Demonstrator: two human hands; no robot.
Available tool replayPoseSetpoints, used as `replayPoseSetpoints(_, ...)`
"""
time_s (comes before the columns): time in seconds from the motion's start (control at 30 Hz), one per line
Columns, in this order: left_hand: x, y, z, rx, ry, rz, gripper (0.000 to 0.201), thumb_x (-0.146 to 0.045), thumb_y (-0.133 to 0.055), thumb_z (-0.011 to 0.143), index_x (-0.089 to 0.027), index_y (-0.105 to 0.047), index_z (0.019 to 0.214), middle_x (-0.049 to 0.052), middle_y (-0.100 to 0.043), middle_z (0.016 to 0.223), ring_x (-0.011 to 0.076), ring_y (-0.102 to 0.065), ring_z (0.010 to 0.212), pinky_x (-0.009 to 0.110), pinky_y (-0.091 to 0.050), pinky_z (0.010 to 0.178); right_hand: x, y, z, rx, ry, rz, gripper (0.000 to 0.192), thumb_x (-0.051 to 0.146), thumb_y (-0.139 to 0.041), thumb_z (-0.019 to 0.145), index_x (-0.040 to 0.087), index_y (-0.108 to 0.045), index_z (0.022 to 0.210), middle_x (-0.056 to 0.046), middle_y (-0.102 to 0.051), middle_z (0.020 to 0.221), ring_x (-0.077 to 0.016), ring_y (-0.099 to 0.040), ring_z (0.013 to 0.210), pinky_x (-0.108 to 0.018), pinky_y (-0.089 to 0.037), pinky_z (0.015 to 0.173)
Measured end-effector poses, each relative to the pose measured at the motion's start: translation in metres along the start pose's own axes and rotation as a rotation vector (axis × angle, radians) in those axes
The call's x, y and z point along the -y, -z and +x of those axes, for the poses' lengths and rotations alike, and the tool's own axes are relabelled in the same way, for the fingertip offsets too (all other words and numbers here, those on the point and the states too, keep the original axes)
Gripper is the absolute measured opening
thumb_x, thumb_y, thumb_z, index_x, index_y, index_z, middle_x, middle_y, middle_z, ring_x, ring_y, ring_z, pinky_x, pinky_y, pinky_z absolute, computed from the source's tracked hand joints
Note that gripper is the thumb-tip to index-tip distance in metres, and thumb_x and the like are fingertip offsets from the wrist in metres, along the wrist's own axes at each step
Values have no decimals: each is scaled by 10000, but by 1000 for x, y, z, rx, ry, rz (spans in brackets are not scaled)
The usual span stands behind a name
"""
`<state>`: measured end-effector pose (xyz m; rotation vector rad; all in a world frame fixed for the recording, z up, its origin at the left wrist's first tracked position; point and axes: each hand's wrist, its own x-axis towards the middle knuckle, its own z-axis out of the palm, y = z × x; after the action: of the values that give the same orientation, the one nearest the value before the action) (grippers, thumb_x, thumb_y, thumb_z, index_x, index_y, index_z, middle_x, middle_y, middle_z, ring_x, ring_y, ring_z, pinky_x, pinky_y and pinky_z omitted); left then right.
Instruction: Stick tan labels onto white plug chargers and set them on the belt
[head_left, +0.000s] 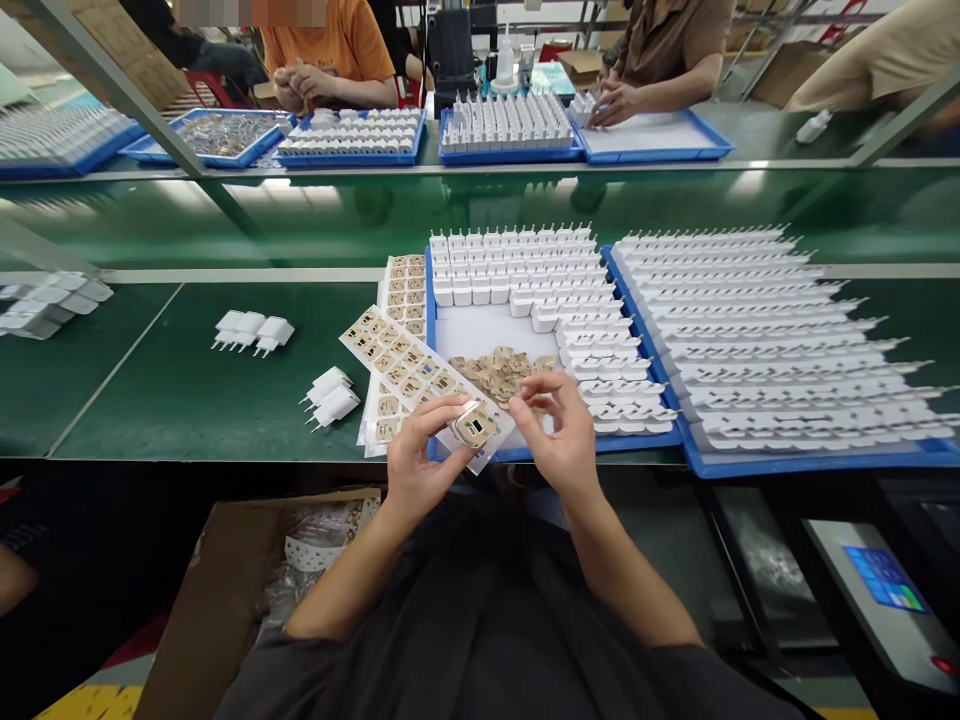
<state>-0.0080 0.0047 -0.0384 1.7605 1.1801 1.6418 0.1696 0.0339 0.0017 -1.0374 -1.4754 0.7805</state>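
A: Where is the charger plug body (475,427) located, and how is it held?

B: It is held just above the near edge of the green work surface (187,390), over the front rim of the blue tray (430,300). It is pinched between the fingers of the left hand (417,462), with its open face turned up toward the camera. That orientation is judged to keep the cavity visible and accessible.

A: What is the state of the right hand (559,432)?

B: Its fingertips are drawn together just beside the plug body. A small part may be gripped there, but this cannot be told from the view.

A: Why are the surrounding parts arranged so closely?

B: Reach appears to be minimised. A loose heap of small tan parts (501,370) lies in the bare area of the tray, directly behind the hands. A perforated sheet of tan parts (401,365) is laid across the tray's left rim. White plug bodies (540,270) are stood in rows along the back and right of the tray. A second tray of rowed plugs (765,330) is set to the right. A few loose plugs (330,395) lie to the left on the work surface.
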Motion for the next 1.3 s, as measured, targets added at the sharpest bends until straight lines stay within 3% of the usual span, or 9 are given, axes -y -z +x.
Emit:
replayPoseSetpoints(0.17,-1,-8,1,-5,-34,-19,392,-192,-758,854,-268,-590,1199,96,-669,1211,241,-668,1175,397,-631,903,0,-7,-9,284,-134,358,331,293,-738,842,282,-604,1145,-62,-612,1230,-227,-612,1184,-359,-565,937)
replayPoseSetpoints(0.4,-5,-16,7,-60,-302,223,369,-170,-748,861,-293,-543,1143,43,-638,1181,201,-691,1101,414,-633,908,5,-24,-10,136,-216,498,111,318,-678,846,264,-621,924,-46,-683,1034,-224,-654,1055,-361,-557,899)
replayPoseSetpoints(0.63,-3,-14,6,-42,-338,169,412,-110,-747,839,-316,-559,1142,40,-634,1209,207,-680,1148,410,-635,920,6,-24,-12,70,-229,596,55,219,-660,838,264,-680,862,-24,-710,980,-203,-669,1016,-359,-549,922)
replayPoseSetpoints(0.8,-1,-12,2,-19,-244,110,407,-153,-761,840,-298,-561,1163,62,-658,1192,223,-700,1121,431,-634,912,1,-13,-8,186,-192,487,82,253,-638,888,257,-708,929,-46,-744,1035,-232,-684,1052,-419,-548,964)
replayPoseSetpoints(0.97,0,-12,-3,8,-101,13,395,-195,-778,838,-277,-583,1172,86,-689,1192,233,-697,1132,430,-625,923,3,1,0,154,119,93,42,272,-690,900,302,-719,904,-43,-748,1026,-270,-638,1113,-512,-475,1061)
replayPoseSetpoints(1.07,0,-10,-4,10,72,-80,371,-279,-768,858,-254,-589,1181,103,-700,1195,242,-688,1166,372,-641,873,5,10,1,311,278,82,50,323,-714,881,312,-714,833,-40,-744,967,-282,-651,1034,-512,-515,974)
replayPoseSetpoints(1.13,-1,-8,-4,-9,172,-91,386,-311,-780,846,-243,-599,1180,99,-705,1203,246,-690,1172,349,-647,856,2,14,3,379,265,240,76,354,-689,908,301,-692,854,-31,-727,880,-258,-669,924,-462,-554,867)
replayPoseSetpoints(1.2,-1,-3,-4,-24,225,-40,399,-310,-797,827,-236,-620,1177,87,-719,1194,240,-707,1140,336,-651,849,-7,16,8,283,154,290,52,331,-654,942,288,-672,919,-22,-707,854,-224,-667,843,-399,-558,783)
replayPoseSetpoints(1.3,0,11,-2,-47,244,96,417,-325,-801,815,-223,-661,1194,71,-752,1139,220,-740,1019,307,-652,805,-30,14,19,130,1,-10,47,278,-648,935,262,-672,972,-31,-713,907,-214,-661,851,-377,-539,800)
